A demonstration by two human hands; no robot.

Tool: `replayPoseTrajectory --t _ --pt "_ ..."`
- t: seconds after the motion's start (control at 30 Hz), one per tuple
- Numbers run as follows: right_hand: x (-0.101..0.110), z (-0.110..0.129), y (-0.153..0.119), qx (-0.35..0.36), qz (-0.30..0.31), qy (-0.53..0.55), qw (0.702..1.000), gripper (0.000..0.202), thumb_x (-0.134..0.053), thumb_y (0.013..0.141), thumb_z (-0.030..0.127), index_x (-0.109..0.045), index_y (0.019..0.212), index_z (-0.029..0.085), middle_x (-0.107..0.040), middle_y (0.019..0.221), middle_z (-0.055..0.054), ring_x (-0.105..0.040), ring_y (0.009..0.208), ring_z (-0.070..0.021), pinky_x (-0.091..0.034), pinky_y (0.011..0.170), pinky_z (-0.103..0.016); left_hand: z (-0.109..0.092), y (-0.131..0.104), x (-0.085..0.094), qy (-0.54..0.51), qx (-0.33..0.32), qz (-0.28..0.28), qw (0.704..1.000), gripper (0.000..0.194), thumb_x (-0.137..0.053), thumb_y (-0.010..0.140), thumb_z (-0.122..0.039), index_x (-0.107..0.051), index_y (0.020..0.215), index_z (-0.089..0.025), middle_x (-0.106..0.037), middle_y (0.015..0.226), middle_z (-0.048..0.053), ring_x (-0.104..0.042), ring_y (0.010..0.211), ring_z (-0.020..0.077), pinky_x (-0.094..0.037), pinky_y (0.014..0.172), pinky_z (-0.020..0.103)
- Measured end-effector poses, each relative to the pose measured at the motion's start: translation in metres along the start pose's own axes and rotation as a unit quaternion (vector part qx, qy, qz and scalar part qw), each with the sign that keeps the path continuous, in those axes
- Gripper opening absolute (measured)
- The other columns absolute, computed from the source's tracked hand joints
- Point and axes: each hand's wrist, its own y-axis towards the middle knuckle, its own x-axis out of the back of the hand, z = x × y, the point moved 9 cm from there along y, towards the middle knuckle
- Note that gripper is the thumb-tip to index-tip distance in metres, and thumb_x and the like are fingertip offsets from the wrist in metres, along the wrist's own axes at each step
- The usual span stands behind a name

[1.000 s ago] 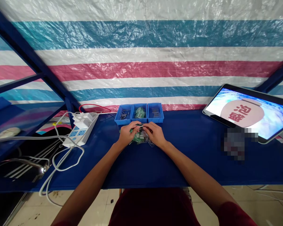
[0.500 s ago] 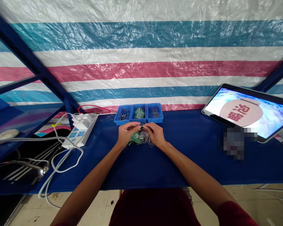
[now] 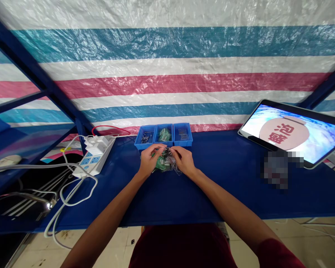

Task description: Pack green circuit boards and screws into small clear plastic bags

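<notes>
My left hand (image 3: 150, 158) and my right hand (image 3: 185, 160) meet fingertip to fingertip just in front of three blue bins. Both are closed in a pinch around small dark and pale parts, too small to name. Under and between them lies a heap of small plastic bags (image 3: 166, 163), some green and some clear, with pale pieces among them. The left blue bin (image 3: 139, 144) holds thin dark metal pieces. Green bagged pieces fill the middle blue bin (image 3: 163, 143). In the right blue bin (image 3: 183, 143) are small greyish pieces.
A white power strip (image 3: 93, 163) with plugs and looping white cables (image 3: 65, 197) occupies the left of the blue table (image 3: 173, 203). To the right, a tablet-like screen (image 3: 287, 130) leans beside a blurred-out object (image 3: 277, 171). Striped sheeting (image 3: 167, 82) hangs behind.
My fingertips have shifted slightly around the small parts, and more dark pieces show between them. Both hands stay over the heap of bags. The view has moved very little.
</notes>
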Motion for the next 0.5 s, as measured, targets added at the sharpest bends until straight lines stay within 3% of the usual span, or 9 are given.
replayPoseTrajectory --t 0.13,0.3,0.5 --pt "0.002 -0.002 0.0 -0.009 -0.011 -0.011 1.0 0.027 -0.041 0.094 0.03 -0.066 0.096 0.018 -0.07 0.089 -0.005 -0.065 0.079 -0.0168 -0.049 0.074 -0.027 -0.01 -0.002 0.008 0.088 -0.062 -0.032 0.994 0.019 -0.057 0.087 -0.029 -0.07 0.09 -0.016 -0.07 0.081 0.004 -0.062 0.065 0.0124 -0.051 0.062 0.024" --pt "0.005 0.0 0.0 -0.004 -0.018 -0.008 1.0 0.027 -0.042 0.094 0.029 -0.066 0.096 0.018 -0.071 0.09 -0.006 -0.066 0.079 -0.0171 -0.05 0.074 -0.027 -0.026 -0.004 0.002 0.169 -0.162 -0.022 0.972 0.02 -0.055 0.089 -0.027 -0.071 0.099 -0.019 -0.068 0.084 0.005 -0.062 0.074 0.0136 -0.05 0.068 0.026" --pt "0.006 -0.001 0.001 -0.002 -0.023 -0.007 1.0 0.027 -0.042 0.094 0.029 -0.066 0.101 0.019 -0.07 0.092 -0.006 -0.065 0.081 -0.0168 -0.05 0.075 -0.027 -0.032 -0.007 0.001 0.157 -0.189 -0.026 0.969 0.013 -0.064 0.083 -0.028 -0.072 0.08 -0.018 -0.069 0.071 0.003 -0.062 0.066 0.0138 -0.051 0.064 0.026"
